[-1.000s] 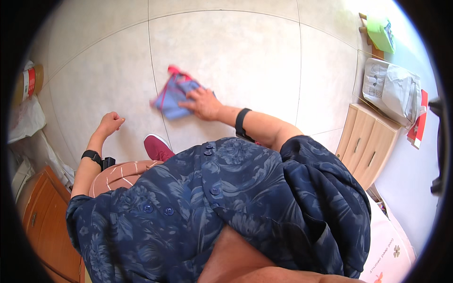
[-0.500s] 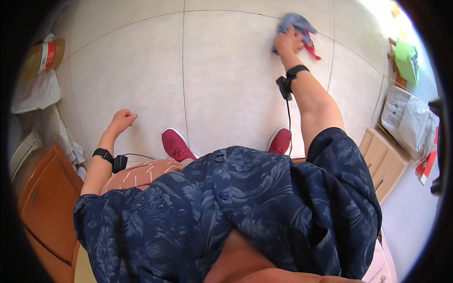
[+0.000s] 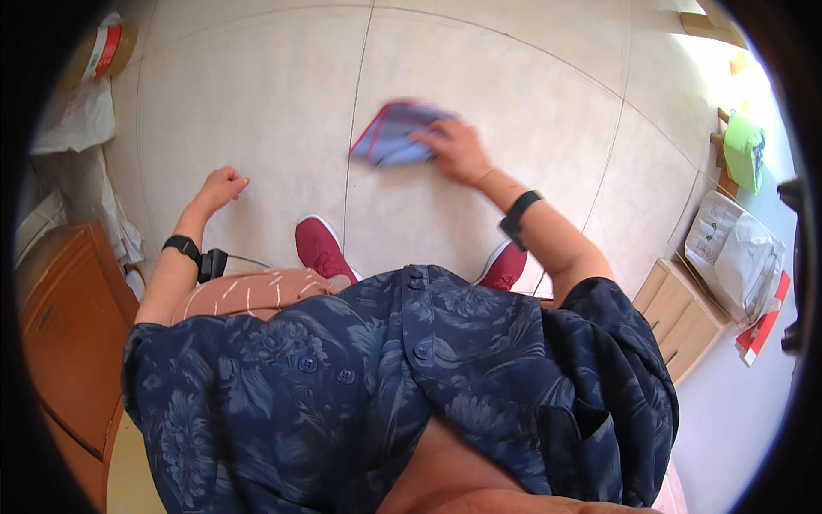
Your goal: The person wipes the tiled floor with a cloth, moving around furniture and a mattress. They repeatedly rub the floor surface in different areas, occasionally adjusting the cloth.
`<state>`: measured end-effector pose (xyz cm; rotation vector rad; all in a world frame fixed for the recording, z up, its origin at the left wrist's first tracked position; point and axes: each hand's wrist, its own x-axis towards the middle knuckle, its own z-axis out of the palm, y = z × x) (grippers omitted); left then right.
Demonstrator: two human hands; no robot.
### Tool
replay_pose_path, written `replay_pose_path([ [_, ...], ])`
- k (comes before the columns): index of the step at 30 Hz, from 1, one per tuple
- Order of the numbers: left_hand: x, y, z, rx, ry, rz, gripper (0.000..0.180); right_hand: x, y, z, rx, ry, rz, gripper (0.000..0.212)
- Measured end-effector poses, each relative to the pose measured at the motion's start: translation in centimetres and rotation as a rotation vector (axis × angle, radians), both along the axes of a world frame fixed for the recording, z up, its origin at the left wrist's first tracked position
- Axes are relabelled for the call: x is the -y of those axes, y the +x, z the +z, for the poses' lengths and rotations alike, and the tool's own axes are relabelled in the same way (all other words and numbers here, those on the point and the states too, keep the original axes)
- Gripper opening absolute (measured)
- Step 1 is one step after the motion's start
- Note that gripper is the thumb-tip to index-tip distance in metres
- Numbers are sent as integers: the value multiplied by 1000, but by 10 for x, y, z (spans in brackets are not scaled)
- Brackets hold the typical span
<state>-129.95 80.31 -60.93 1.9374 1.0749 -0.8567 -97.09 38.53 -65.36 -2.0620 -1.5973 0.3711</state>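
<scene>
- Right hand (image 3: 460, 152): angled inward, fingers over red-edged blue cloth (image 3: 396, 141); firmness of grip cannot be told.
- Left hand (image 3: 223, 187): extended forward, fingers curled closed.

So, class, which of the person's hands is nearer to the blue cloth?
Right: the right hand touches the blue cloth; the left hand is apart, well to its left.

Cloth (image 3: 394, 137), bunched far out to right half second ago, now spread flatter, nearer shoes (image 3: 321, 247), farther left; right hand (image 3: 458, 152) drawn back with it, arm (image 3: 565, 253) more bent.
</scene>
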Motion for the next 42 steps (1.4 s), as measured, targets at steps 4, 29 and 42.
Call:
replay_pose_path([
  [4,-1,-7,-3,-32,-42,25,29,29,115,-2,129,-353,-835,59],
  [29,182,109,-24,539,351,-577,82,5,44,228,-417,-590,-333,44],
  [42,75,-119,-11,-123,643,631,79,27,50,219,-395,-619,-310,46],
])
